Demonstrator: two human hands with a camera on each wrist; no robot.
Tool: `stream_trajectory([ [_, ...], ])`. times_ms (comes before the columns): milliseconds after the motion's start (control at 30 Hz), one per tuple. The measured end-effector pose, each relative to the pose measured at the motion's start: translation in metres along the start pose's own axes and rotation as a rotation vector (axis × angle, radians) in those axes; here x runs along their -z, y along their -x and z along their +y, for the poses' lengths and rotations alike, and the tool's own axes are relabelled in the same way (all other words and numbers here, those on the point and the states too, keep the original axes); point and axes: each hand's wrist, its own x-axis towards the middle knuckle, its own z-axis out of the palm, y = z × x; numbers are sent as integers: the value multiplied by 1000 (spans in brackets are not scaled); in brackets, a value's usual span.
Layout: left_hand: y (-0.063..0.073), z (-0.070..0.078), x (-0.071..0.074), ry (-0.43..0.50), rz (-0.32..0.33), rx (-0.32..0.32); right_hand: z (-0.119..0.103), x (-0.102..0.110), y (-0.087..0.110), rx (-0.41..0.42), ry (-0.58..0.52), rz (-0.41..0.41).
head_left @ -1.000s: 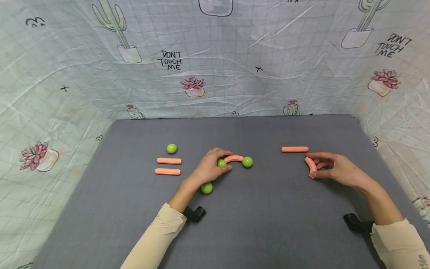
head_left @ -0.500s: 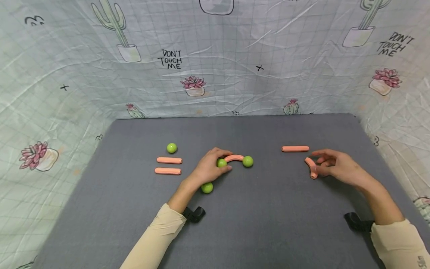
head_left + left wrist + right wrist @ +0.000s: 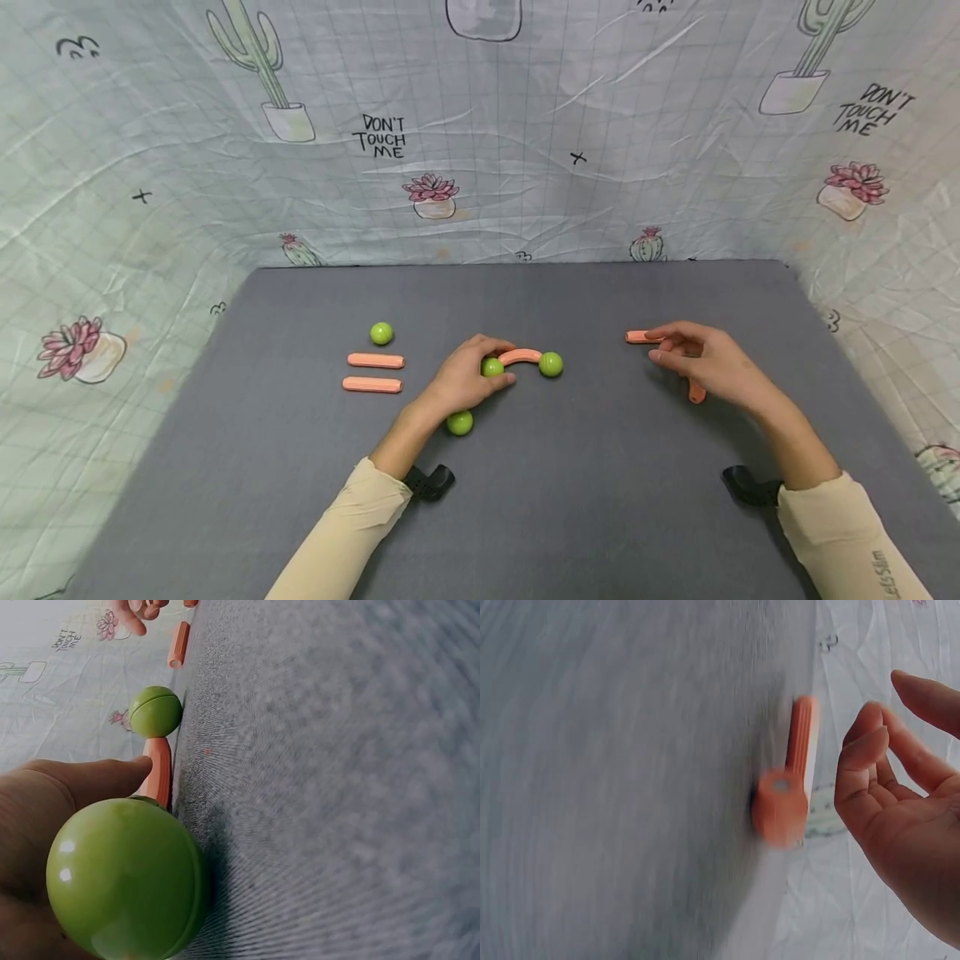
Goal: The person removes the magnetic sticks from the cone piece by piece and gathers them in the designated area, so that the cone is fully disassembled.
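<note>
My left hand (image 3: 467, 379) holds a green ball (image 3: 492, 367) between thumb and fingers. That ball sits at the left end of a curved orange ribbed piece (image 3: 521, 357), with another green ball (image 3: 551, 364) at its right end. In the left wrist view, a large near green ball (image 3: 124, 877) hides most of the grip. My right hand (image 3: 701, 358) hovers over the right side with nothing in its loosely bent fingers. Below it, a second curved orange piece (image 3: 697, 392) is partly hidden, and a straight orange piece (image 3: 638, 337) lies just beyond the fingertips.
On the left of the grey table (image 3: 570, 500) lie two straight orange pieces, an upper one (image 3: 376, 361) and a lower one (image 3: 372, 385), with a green ball (image 3: 382, 333) behind them. Another green ball (image 3: 460, 422) rests beside my left wrist. A printed cloth (image 3: 510, 208) stands behind.
My right hand has let go of the curved orange piece and moved left and away from me, toward the straight piece. My left hand has kept its place.
</note>
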Motion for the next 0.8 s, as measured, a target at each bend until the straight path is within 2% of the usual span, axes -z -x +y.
stream_trajectory([
  [167,-2,0,1,-1,-8,2,-10,-12,-8,-8,-44,-52],
  [433,-3,0,0,-8,15,30,-18,-31,-23,117,-26,-109],
  [800,-4,0,-5,-3,57,36,-28,-51,-33,128,-67,-216],
])
